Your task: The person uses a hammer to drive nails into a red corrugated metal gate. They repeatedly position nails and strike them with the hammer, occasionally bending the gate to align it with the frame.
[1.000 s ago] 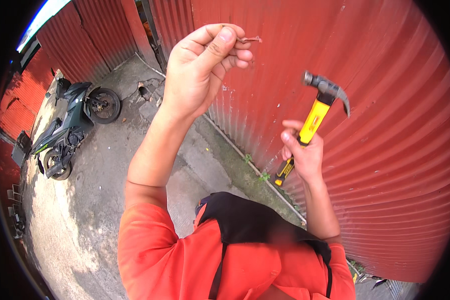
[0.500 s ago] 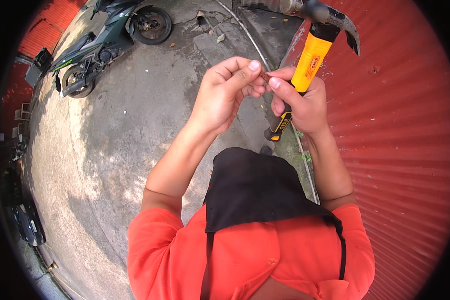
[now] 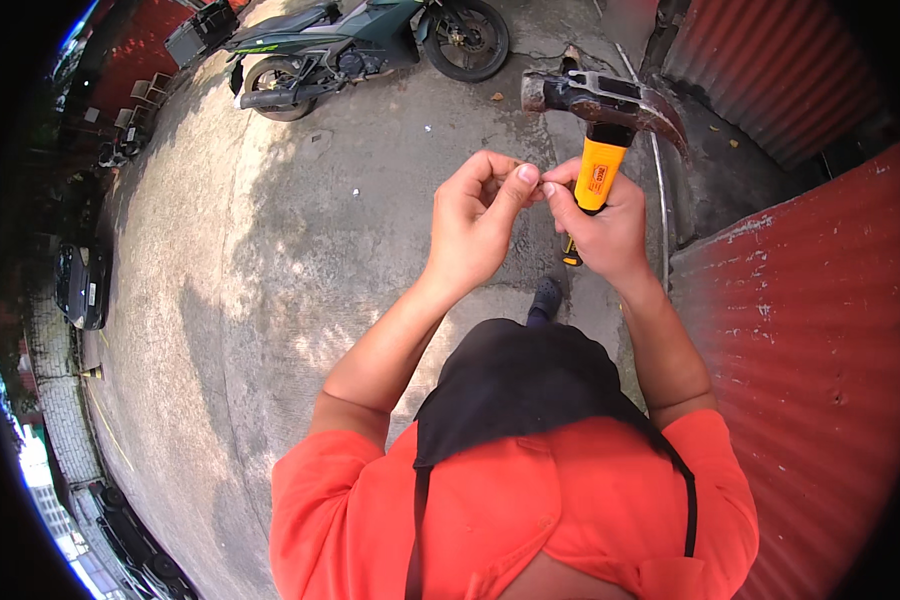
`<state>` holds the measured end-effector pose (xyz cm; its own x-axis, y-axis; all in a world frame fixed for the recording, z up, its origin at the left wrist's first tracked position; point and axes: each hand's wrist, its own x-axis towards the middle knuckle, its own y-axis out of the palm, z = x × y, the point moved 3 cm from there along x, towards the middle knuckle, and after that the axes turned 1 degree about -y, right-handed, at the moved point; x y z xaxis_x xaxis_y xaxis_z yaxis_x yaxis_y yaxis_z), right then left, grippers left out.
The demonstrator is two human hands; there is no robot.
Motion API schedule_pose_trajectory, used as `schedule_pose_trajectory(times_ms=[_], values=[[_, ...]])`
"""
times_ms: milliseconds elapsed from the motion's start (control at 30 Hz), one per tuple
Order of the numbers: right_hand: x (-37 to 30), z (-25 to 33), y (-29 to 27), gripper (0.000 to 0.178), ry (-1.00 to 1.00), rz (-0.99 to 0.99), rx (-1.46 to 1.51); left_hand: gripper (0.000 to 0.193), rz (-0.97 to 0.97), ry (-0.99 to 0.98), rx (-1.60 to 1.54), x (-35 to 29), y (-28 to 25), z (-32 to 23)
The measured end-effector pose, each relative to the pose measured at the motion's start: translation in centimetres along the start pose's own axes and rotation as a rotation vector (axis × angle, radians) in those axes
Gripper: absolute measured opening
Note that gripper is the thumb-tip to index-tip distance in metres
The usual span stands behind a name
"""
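My right hand is closed round a claw hammer with a yellow and black handle. The hammer stands nearly upright, its worn metal head above my fingers and the dark handle end showing below them. My left hand is closed in a pinch, thumb against fingers. Its fingertips meet those of my right hand in front of my chest. Something small and dark seems to sit between the touching fingertips, too small to name.
A red corrugated metal wall runs along my right side. A dark green motorcycle is parked ahead on the concrete ground. A dark car stands far left. My shoe shows below my hands.
My view has swung: the motorcycle lies further right, and a gap in the red wall shows ahead. My shoe has come forward. The hammer has tilted more upright; both hands keep their hold.
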<state>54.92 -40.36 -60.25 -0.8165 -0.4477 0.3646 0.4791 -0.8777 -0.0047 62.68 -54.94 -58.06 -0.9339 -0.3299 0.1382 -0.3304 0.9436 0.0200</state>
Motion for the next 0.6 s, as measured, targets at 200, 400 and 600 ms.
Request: schedule_pose_trajectory(times_ms=[200, 400, 600], values=[[10.0, -3.7, 3.0, 0.005, 0.167, 0.097, 0.206, 0.019, -0.339, 0.330, 0.375, 8.1, -2.6, 1.7], [16.6, -8.4, 2.2, 0.007, 0.240, 0.236, 0.257, 0.019, -0.305, 0.161, -0.245, 21.9, -9.2, 5.7], [29.5, -14.3, 2.1, 0.015, 0.225, -0.037, 0.104, 0.023, -0.028, 0.115, -0.510, 35.4, -10.3, 9.4]])
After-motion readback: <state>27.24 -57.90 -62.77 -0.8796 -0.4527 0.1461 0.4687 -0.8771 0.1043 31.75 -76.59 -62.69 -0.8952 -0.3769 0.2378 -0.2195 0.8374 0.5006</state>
